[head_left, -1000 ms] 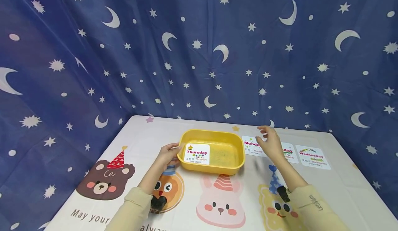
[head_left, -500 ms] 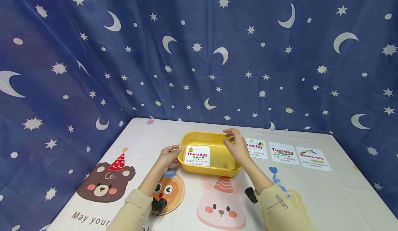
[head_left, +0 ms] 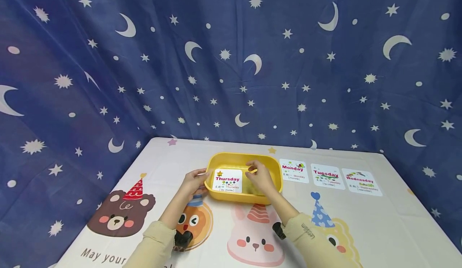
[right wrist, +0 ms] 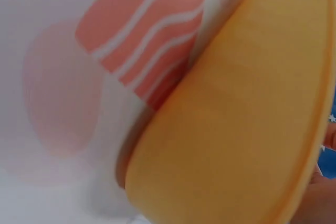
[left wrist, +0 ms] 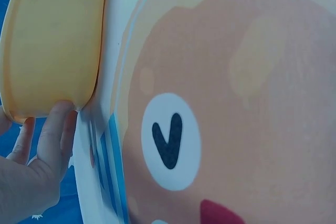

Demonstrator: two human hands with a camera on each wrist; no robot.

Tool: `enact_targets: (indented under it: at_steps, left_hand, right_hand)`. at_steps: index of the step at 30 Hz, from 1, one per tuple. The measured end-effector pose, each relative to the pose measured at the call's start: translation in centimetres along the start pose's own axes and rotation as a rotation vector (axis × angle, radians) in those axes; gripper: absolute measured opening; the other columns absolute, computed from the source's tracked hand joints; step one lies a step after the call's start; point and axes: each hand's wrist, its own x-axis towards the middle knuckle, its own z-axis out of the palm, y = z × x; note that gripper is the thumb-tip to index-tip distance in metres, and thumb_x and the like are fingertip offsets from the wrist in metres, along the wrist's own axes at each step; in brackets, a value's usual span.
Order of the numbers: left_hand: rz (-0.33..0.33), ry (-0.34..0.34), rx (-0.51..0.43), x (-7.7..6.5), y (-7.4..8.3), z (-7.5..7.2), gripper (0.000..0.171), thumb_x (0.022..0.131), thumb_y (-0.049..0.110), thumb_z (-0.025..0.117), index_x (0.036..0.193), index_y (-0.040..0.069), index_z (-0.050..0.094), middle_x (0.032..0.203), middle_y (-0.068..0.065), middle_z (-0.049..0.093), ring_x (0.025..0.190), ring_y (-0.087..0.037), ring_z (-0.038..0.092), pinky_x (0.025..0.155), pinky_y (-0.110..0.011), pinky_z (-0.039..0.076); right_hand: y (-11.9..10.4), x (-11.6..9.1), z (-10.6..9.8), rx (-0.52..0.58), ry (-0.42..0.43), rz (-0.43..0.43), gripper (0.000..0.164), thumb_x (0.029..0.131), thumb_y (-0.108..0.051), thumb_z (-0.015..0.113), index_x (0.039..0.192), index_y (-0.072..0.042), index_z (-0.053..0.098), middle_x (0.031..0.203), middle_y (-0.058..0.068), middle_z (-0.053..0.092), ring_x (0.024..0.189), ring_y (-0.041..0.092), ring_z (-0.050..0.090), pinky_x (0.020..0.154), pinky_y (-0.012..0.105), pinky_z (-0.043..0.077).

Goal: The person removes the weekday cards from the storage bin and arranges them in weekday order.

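Observation:
A shallow yellow plastic bin (head_left: 272, 179) sits on the table. Inside it, at the left, lies a white card (head_left: 227, 180) printed "Thursday". My left hand (head_left: 192, 183) grips the bin's left end; in the left wrist view its fingers (left wrist: 55, 135) press the outer wall, with the thumb at the rim. Over the bin's interior, just right of the Thursday card, is my right hand (head_left: 260, 176), its fingers loosely bent and nothing visible between them. Whether its fingertips touch the card, I cannot tell. In the right wrist view the bin's wall (right wrist: 226, 119) hides most of this hand.
To the bin's right, a row of cards lies flat: Monday (head_left: 294, 171), Tuesday (head_left: 327, 176) and Wednesday (head_left: 362, 182). The tablecloth (head_left: 397, 228) carries printed cartoon animals. A blue star-and-moon curtain (head_left: 231, 79) hangs behind and at the left.
My right hand has moved left from above the Monday and Tuesday cards to inside the bin's outline, uncovering those cards. The left hand stays at the bin's left end.

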Motion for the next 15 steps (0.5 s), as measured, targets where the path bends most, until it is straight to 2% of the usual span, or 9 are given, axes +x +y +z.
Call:
enact_targets:
  at_steps: [5,8,11,15]
  left_hand:
    - [0.001,-0.005,-0.003,0.0,0.0,0.1,0.044,0.096,0.020,0.055,0.136,0.004,0.046,0.125,-0.025,0.055,0.090,-0.022,0.066,0.072,-0.030,0.060]
    - [0.004,-0.005,-0.007,0.0,0.1,0.2,0.044,0.096,0.020,0.055,0.136,0.005,0.047,0.125,-0.025,0.055,0.090,-0.021,0.066,0.072,-0.030,0.061]
    - [0.003,-0.005,-0.007,0.0,0.1,0.2,0.044,0.096,0.020,0.055,0.136,0.005,0.047,0.126,-0.025,0.055,0.089,-0.020,0.067,0.072,-0.031,0.061]
    - [-0.007,0.004,-0.004,-0.1,0.0,0.1,0.044,0.096,0.020,0.055,0.136,0.005,0.047,0.125,-0.024,0.055,0.088,-0.019,0.066,0.072,-0.030,0.060]
  right_hand:
    - [0.3,0.3,0.8,0.026,-0.041,0.050,0.028,0.085,0.003,0.061,0.112,0.008,0.058,0.097,0.023,0.061,0.071,0.021,0.055,0.059,0.022,0.049]
    - [0.6,0.7,1.2,0.081,-0.082,0.119,0.029,0.087,0.003,0.059,0.115,0.009,0.057,0.100,0.023,0.060,0.072,0.023,0.056,0.060,0.026,0.053]
    - [0.9,0.9,1.5,0.170,-0.127,0.227,0.031,0.089,0.002,0.055,0.119,0.009,0.054,0.101,0.021,0.059,0.072,0.023,0.055,0.062,0.029,0.055]
    - [1.2,1.0,1.8,0.289,-0.168,0.432,0.034,0.091,-0.001,0.053,0.125,0.006,0.051,0.096,0.016,0.058,0.068,0.018,0.053,0.062,0.026,0.056]
